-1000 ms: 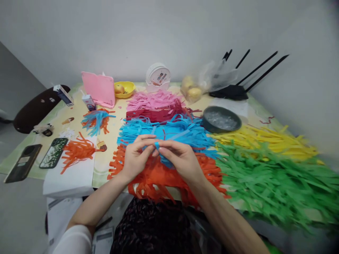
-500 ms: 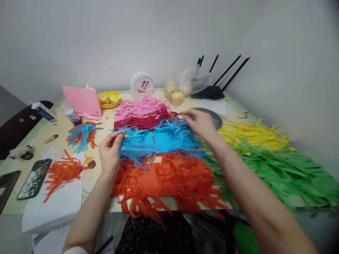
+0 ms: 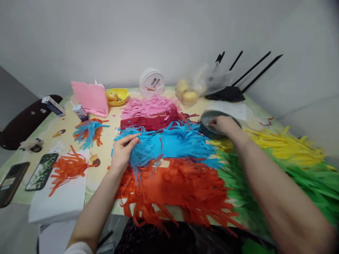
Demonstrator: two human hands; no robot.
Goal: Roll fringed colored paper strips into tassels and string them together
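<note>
My left hand (image 3: pixel 124 151) is closed in a pinch at the left end of the blue fringed tissue paper (image 3: pixel 174 143); a thin blue fringed strip (image 3: pixel 141 153) hangs from its fingertips. My right hand (image 3: pixel 224 125) reaches into a dark grey bowl (image 3: pixel 212 134), fingers curled down and together. Whatever they hold there is too small to make out. Around the blue paper lie orange fringed paper (image 3: pixel 169 187) in front, and dark red (image 3: pixel 143 122) and pink fringed paper (image 3: pixel 150 106) behind.
Yellow (image 3: pixel 286 146) and green fringed paper (image 3: pixel 291 176) spread at the right. Two small tassels, blue-orange (image 3: pixel 90 132) and orange (image 3: pixel 70 165), lie left near phones (image 3: pixel 42 173). Behind stand a pink tablet case (image 3: pixel 91 98), yellow dish (image 3: pixel 122 97), bagged fruit (image 3: pixel 189 95) and router (image 3: pixel 226 93).
My right hand has moved from the dark red paper's right end, rightward into the bowl. My left hand stays by the blue paper. The view has shifted slightly.
</note>
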